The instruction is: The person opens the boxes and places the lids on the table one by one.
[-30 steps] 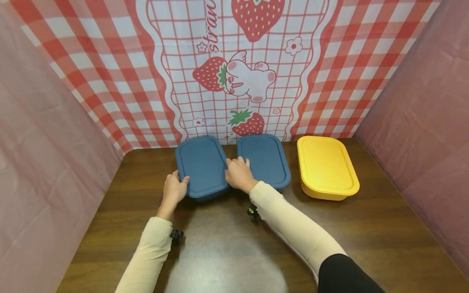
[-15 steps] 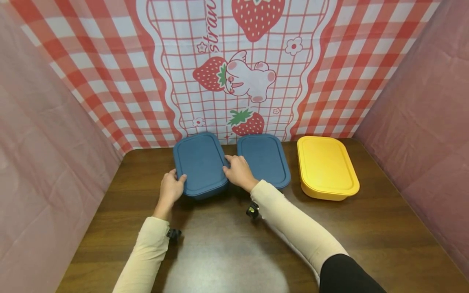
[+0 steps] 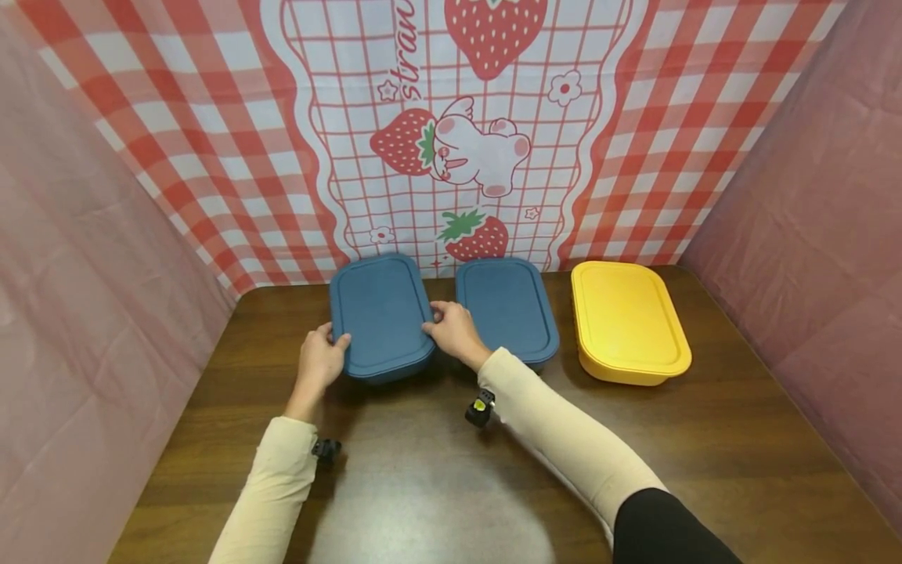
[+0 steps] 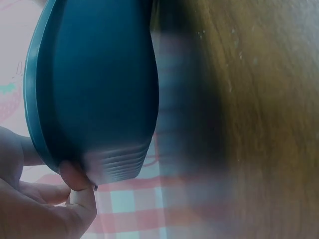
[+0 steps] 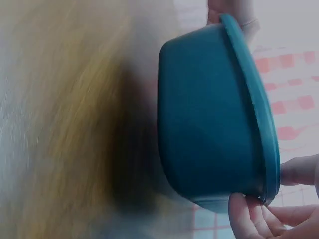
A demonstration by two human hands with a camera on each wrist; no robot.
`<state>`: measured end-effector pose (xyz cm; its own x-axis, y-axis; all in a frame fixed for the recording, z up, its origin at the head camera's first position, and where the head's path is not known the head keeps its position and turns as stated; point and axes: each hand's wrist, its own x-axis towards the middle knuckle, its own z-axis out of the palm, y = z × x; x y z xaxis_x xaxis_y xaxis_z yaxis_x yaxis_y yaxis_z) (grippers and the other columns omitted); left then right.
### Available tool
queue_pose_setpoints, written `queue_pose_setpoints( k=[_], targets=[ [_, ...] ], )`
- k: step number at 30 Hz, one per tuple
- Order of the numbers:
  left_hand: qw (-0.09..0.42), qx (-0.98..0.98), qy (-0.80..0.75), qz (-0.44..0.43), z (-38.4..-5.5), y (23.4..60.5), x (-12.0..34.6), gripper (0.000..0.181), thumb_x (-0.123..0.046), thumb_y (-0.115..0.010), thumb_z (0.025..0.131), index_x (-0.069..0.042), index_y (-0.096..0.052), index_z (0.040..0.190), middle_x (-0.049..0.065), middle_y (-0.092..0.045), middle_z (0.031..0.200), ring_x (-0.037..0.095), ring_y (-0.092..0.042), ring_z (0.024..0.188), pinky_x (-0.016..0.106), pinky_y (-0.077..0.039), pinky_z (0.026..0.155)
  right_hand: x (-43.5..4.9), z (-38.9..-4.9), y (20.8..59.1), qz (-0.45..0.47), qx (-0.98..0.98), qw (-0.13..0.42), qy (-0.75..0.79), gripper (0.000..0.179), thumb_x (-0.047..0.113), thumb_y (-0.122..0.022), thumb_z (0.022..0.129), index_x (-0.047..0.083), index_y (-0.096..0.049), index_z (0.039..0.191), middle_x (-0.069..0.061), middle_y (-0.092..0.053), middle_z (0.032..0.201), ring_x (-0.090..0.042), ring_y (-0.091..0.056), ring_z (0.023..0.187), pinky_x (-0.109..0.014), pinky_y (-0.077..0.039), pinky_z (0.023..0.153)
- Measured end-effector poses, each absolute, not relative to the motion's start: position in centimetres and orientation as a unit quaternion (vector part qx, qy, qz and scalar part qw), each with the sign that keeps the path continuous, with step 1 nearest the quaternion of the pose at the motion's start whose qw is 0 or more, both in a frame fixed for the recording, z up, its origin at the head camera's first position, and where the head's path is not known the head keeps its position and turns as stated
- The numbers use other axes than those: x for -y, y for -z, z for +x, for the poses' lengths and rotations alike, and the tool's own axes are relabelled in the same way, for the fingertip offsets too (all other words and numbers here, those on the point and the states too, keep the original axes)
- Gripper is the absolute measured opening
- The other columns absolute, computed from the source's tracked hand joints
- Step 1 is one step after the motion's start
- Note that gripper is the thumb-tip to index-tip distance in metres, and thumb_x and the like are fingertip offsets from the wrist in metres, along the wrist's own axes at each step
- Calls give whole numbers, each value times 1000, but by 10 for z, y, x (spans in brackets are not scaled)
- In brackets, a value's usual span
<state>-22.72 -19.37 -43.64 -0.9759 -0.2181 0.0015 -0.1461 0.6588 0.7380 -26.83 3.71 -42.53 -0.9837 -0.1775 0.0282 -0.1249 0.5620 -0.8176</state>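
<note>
A dark blue lidded food container (image 3: 384, 317) is held between both hands at the left of the head view. My left hand (image 3: 319, 362) grips its left rim, thumb on the lid's edge and fingers against the side. From the opposite side my right hand (image 3: 454, 333) pinches the right rim between thumb and fingers. Both wrist views show the container (image 5: 209, 114) from its front end, with a gap between its underside and the tabletop. Its lid is on, so the inside is hidden.
Right of the held container stands a second blue lidded container (image 3: 506, 309), close by my right hand. A yellow lidded container (image 3: 629, 317) is farther right. Behind all three hangs a red-and-white strawberry cloth (image 3: 486, 157). The wooden table (image 3: 423, 462) extends toward the front.
The held blue container has shifted a little to the left and straightened, widening the space to the second blue container. Both hands moved left with it. The other two containers stayed put.
</note>
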Motion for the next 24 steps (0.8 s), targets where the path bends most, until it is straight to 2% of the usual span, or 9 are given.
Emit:
queue_pose_setpoints(
  k=[5, 9, 11, 16, 19, 24],
  targets=[
    [36, 907, 407, 107, -228, 432, 199, 51, -20, -52, 99, 11, -43, 139, 32, -56, 125, 44, -50, 122, 51, -38, 106, -33, -267, 425, -10, -817, 96, 568, 51, 5, -69, 85, -2, -56, 134, -14, -64, 105, -12, -51, 77, -26, -48, 69],
    [35, 903, 414, 113, -229, 429, 203, 50, -20, -52, 99, 10, -45, 139, 31, -56, 126, 43, -51, 122, 50, -39, 105, -28, -267, 425, 16, -781, 115, 614, 51, 2, -69, 83, -4, -55, 132, -20, -64, 116, -11, -53, 72, -30, -54, 70],
    [33, 900, 419, 114, -229, 428, 205, 50, -20, -52, 99, 10, -44, 139, 31, -56, 127, 42, -51, 122, 50, -39, 105, -26, -267, 426, 25, -769, 119, 627, 51, 1, -68, 83, -5, -55, 132, -22, -64, 116, -11, -53, 69, -31, -55, 69],
    [23, 894, 430, 120, -229, 429, 211, 50, -20, -51, 100, 9, -44, 140, 31, -55, 129, 41, -50, 123, 49, -39, 106, -20, -265, 428, 41, -753, 126, 644, 49, 0, -69, 82, -6, -56, 129, -14, -66, 100, -10, -52, 61, -26, -52, 60],
    [20, 890, 438, 125, -230, 429, 216, 49, -19, -52, 100, 8, -45, 140, 30, -55, 129, 39, -50, 122, 48, -40, 105, -15, -263, 429, 41, -743, 133, 655, 49, -1, -70, 82, -8, -55, 128, -9, -61, 89, -10, -50, 56, -22, -50, 54],
    [16, 887, 445, 127, -231, 428, 225, 50, -20, -52, 100, 9, -45, 140, 30, -52, 131, 39, -48, 123, 49, -39, 105, -8, -262, 431, 53, -721, 142, 676, 46, -3, -69, 82, -10, -54, 125, -5, -54, 81, -10, -50, 56, -19, -47, 50]
  ],
)
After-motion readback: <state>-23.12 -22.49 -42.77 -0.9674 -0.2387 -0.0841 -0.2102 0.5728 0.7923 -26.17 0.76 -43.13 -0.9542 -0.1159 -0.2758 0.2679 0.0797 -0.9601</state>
